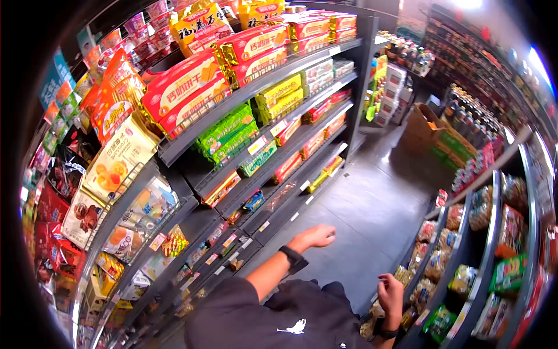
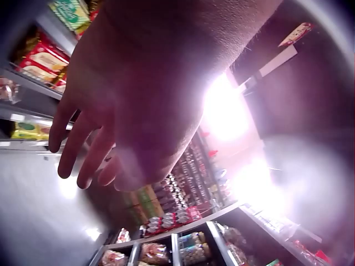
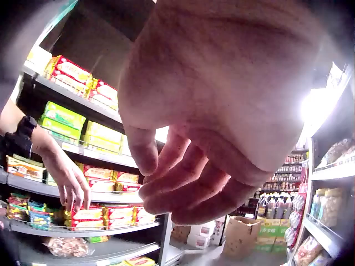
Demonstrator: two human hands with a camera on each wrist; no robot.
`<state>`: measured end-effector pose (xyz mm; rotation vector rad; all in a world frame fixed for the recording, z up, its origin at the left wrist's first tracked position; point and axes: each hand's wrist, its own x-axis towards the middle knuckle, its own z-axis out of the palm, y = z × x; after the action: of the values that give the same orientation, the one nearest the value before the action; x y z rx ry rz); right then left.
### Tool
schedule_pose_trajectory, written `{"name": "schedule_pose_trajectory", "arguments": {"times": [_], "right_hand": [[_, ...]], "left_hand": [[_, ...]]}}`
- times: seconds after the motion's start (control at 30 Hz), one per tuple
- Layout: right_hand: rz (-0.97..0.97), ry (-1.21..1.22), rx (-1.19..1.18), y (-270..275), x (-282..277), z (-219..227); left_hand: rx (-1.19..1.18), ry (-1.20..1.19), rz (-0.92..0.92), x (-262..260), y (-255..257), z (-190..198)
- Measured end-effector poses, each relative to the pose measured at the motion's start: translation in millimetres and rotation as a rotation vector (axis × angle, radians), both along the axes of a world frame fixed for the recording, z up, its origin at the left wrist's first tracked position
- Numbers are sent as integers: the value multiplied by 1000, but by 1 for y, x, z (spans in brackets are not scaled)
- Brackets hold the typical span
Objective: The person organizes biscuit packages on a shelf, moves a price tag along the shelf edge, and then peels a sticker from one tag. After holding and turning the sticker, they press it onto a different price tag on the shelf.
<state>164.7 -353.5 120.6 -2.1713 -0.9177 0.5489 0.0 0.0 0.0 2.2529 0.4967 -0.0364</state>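
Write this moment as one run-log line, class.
left hand: holding nothing | right hand: holding nothing | left side: red biscuit packs, shelved | right side: bagged goods, shelved

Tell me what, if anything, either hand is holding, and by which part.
Nothing is held; the left hand and the right hand are both empty.

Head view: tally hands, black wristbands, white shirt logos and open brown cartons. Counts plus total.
Hands: 2 (left hand, right hand)
Black wristbands: 2, one per arm
White shirt logo: 1
Open brown carton: 1
Total: 6
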Motion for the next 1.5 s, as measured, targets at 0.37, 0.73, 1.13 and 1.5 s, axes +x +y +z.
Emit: {"name": "schedule_pose_trajectory", "arguments": {"times": [0.37, 0.73, 1.13, 1.5], "right_hand": [[501, -168, 403, 341, 307, 104], [1045, 47, 944, 692, 193, 257], [893, 208, 1044, 842, 79, 238], [936, 85, 1047, 837, 73, 255]], "left_hand": [[401, -225, 667, 110, 208, 192], [1209, -236, 1289, 19, 257, 363], [1709, -187, 1742, -75, 328, 376], [1780, -101, 1529, -7, 358, 395]]}}
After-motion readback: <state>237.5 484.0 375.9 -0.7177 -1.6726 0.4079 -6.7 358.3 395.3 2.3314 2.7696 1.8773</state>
